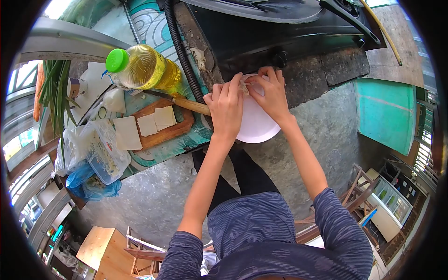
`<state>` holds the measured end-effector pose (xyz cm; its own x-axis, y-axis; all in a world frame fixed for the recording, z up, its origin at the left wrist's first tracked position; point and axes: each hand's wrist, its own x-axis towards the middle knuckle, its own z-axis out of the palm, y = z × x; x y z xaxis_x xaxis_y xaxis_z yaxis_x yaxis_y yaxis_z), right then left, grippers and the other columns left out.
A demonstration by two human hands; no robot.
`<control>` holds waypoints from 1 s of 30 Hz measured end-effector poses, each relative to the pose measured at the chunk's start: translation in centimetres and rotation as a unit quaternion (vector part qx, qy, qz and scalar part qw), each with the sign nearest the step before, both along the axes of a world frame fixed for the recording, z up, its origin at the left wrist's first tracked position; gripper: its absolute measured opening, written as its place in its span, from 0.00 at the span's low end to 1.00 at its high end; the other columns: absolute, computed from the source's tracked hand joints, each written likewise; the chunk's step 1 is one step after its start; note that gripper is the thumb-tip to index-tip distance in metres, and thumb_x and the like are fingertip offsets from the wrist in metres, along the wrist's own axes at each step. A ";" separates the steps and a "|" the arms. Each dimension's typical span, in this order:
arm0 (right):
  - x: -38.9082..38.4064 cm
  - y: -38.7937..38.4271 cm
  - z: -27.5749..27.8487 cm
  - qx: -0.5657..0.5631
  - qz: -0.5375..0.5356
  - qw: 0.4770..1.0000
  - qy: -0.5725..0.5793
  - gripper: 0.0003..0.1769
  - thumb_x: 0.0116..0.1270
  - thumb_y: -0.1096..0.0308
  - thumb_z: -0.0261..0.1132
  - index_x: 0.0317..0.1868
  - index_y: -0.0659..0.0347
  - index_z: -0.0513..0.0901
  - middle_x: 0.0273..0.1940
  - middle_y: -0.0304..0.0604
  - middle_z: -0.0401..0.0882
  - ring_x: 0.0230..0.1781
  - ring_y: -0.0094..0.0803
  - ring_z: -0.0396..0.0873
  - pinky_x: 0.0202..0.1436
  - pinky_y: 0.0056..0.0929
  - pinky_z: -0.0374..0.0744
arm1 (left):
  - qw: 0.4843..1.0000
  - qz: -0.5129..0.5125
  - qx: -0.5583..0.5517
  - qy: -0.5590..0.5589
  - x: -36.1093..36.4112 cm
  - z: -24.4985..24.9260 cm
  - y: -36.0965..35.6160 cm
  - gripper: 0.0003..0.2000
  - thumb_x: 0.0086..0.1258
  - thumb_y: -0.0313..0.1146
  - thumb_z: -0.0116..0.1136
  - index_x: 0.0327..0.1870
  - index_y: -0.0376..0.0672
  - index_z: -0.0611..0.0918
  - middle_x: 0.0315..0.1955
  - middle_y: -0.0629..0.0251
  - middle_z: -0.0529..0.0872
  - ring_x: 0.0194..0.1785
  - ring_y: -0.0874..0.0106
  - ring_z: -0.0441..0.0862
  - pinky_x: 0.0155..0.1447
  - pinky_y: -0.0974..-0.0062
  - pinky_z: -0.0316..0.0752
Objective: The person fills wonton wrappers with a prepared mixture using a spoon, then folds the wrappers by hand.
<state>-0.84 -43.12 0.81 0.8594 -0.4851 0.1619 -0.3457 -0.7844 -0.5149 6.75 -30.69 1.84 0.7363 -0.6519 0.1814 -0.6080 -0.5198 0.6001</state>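
Note:
A small pale, translucent piece [243,86] is pinched between the fingertips of my left hand [225,109] and my right hand [270,95]. Both hands are over the far part of a white round plate [256,122], fingers closed. Left of my left hand, a wooden handle [192,106] points toward my wrist. Beyond it, square pale wrappers [147,125] lie on a wooden board [185,122], and another stack [127,133] overlaps the board's left edge.
A green-capped oil bottle [144,70] stands behind the board. Plastic container [106,154], blue bag [91,182] and green leaves [55,91] are at left. A black stove [280,39] and black hose [182,51] lie ahead.

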 end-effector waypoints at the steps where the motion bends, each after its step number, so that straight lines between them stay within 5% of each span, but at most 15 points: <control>1: 0.0 0.0 0.1 0.001 0.003 1.000 0.000 0.08 0.53 0.65 0.68 0.35 0.51 0.84 0.45 0.39 0.71 0.47 0.40 0.67 0.51 0.38 0.68 | 1.000 0.002 -0.016 -0.002 -0.1 0.4 0.2 0.22 0.57 0.28 0.63 0.56 0.48 0.76 0.39 0.71 0.85 0.43 0.69 0.75 0.49 0.68 0.61; 12: -0.6 0.1 3.8 -0.018 -0.001 1.000 -0.017 0.12 0.53 0.70 0.67 0.41 0.58 0.83 0.40 0.43 0.73 0.43 0.41 0.68 0.49 0.35 0.70 | 0.975 0.116 -0.157 0.107 -1.4 5.1 8.0 0.15 0.56 0.21 0.65 0.45 0.41 0.80 0.36 0.67 0.84 0.35 0.72 0.72 0.40 0.75 0.69; 21: 5.8 13.4 7.7 0.147 0.168 0.975 -0.014 0.13 0.58 0.70 0.66 0.44 0.62 0.81 0.41 0.46 0.77 0.44 0.42 0.74 0.48 0.37 0.73 | 0.942 0.222 -0.181 0.175 -1.5 6.0 17.7 0.09 0.60 0.23 0.61 0.42 0.40 0.81 0.36 0.66 0.83 0.34 0.74 0.73 0.41 0.78 0.69; 30: 12.1 20.0 2.2 -0.011 0.124 0.990 0.059 0.24 0.51 0.65 0.69 0.49 0.63 0.76 0.45 0.45 0.74 0.48 0.43 0.70 0.51 0.37 0.72 | 0.932 0.248 -0.190 0.184 2.4 7.5 26.7 0.09 0.60 0.20 0.60 0.41 0.40 0.81 0.36 0.65 0.84 0.34 0.72 0.74 0.41 0.76 0.71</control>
<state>11.24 -23.12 2.97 0.9652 -0.2541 0.0615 -0.1978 -0.8638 -0.4634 9.17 -4.03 9.39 0.9880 -0.1544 0.0054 -0.0658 -0.3886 0.9190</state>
